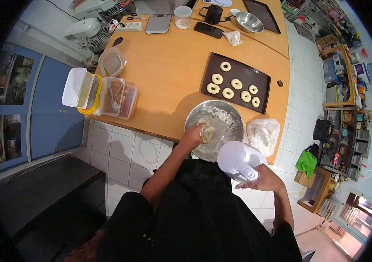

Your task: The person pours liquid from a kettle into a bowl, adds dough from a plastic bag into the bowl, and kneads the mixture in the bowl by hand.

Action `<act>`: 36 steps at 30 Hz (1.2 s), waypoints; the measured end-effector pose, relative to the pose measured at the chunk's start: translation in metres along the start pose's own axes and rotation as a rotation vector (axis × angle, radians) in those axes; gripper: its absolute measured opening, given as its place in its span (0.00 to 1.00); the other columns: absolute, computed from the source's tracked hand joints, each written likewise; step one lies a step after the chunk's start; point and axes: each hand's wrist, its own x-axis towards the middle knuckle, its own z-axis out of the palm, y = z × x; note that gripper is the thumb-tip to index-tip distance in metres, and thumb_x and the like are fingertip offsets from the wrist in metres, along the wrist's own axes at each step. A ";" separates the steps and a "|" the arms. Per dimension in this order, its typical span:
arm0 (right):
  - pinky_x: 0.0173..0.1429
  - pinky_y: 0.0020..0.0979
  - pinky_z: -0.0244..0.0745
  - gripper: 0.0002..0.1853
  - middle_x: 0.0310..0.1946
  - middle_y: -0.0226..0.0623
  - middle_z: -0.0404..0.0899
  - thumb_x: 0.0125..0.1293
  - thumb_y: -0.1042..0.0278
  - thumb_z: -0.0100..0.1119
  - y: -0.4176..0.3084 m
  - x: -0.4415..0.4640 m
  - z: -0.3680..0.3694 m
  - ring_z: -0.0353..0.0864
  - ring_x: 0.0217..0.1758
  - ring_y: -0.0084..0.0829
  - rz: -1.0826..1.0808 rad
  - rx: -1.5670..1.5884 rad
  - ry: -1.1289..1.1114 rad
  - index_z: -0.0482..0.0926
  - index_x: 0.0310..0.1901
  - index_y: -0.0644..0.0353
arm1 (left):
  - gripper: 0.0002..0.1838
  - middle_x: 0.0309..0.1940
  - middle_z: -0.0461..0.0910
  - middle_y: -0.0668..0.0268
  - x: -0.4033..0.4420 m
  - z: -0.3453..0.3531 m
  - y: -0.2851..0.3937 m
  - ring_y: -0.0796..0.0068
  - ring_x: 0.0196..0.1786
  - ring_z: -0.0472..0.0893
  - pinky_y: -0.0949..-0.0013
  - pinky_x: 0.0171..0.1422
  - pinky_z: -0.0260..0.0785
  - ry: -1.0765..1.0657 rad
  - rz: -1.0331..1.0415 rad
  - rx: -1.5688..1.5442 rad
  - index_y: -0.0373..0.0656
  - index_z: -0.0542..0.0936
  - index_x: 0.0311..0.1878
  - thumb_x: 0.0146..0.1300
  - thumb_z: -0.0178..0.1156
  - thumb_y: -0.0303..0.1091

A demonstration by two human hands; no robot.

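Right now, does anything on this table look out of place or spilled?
I see no clear spill on the table. The metal bowl, however, seems to overhang the near edge, which looks slightly precarious, although the camera angle may exaggerate this.

Only lettering I can make out is on the black shirt (194,218), closer to the body than the left hand (193,135): tiny letters (147,237), maybe an S and an A. Nothing else is legible, tbh.

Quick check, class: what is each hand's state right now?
Left hand: touching dough in the metal bowl; open or closed cannot be told.
Right hand: closed, holding the white pitcher.
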 end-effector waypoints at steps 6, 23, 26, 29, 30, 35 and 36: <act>0.56 0.39 0.74 0.33 0.45 0.45 0.83 0.46 0.54 0.79 0.002 0.002 0.001 0.81 0.50 0.43 0.043 0.059 -0.029 0.78 0.52 0.61 | 0.29 0.57 0.73 0.43 0.000 -0.007 -0.004 0.44 0.61 0.71 0.54 0.67 0.64 0.031 0.028 0.017 0.37 0.72 0.60 0.50 0.52 0.21; 0.50 0.36 0.76 0.31 0.39 0.44 0.84 0.45 0.61 0.79 0.001 0.000 0.001 0.84 0.43 0.39 0.053 0.013 -0.036 0.78 0.51 0.61 | 0.31 0.57 0.72 0.43 -0.002 -0.007 0.002 0.43 0.62 0.70 0.52 0.67 0.63 -0.011 -0.002 0.021 0.46 0.72 0.62 0.50 0.51 0.21; 0.51 0.37 0.75 0.32 0.39 0.45 0.84 0.45 0.60 0.79 0.000 0.001 0.003 0.84 0.43 0.40 -0.014 0.008 0.019 0.78 0.52 0.61 | 0.26 0.51 0.76 0.44 0.000 -0.001 -0.008 0.42 0.55 0.75 0.52 0.59 0.69 0.079 0.090 0.061 0.41 0.74 0.59 0.53 0.54 0.26; 0.51 0.37 0.75 0.33 0.40 0.45 0.84 0.45 0.60 0.79 0.001 0.001 0.003 0.83 0.43 0.40 0.028 -0.019 0.016 0.77 0.53 0.62 | 0.27 0.51 0.76 0.43 -0.001 -0.001 -0.006 0.42 0.55 0.74 0.51 0.59 0.68 0.071 0.096 0.077 0.41 0.74 0.60 0.52 0.53 0.25; 0.51 0.38 0.75 0.33 0.40 0.45 0.84 0.45 0.59 0.79 0.000 0.001 0.002 0.83 0.44 0.41 0.035 -0.012 0.004 0.77 0.53 0.63 | 0.28 0.53 0.75 0.43 -0.001 -0.002 -0.004 0.42 0.57 0.73 0.52 0.62 0.66 0.051 0.055 0.060 0.42 0.73 0.60 0.52 0.53 0.25; 0.52 0.37 0.75 0.33 0.40 0.45 0.84 0.45 0.58 0.79 0.002 0.000 0.000 0.83 0.44 0.41 0.009 -0.009 0.009 0.77 0.52 0.64 | 0.29 0.55 0.73 0.42 -0.001 -0.003 -0.001 0.43 0.61 0.71 0.52 0.66 0.64 0.010 -0.011 0.019 0.42 0.72 0.61 0.52 0.53 0.24; 0.53 0.37 0.75 0.33 0.41 0.45 0.84 0.45 0.56 0.79 0.001 0.000 0.000 0.83 0.46 0.41 0.027 -0.004 -0.001 0.78 0.52 0.63 | 0.29 0.55 0.73 0.42 0.001 -0.001 -0.005 0.43 0.60 0.71 0.52 0.66 0.64 0.011 0.003 0.012 0.42 0.72 0.62 0.52 0.53 0.24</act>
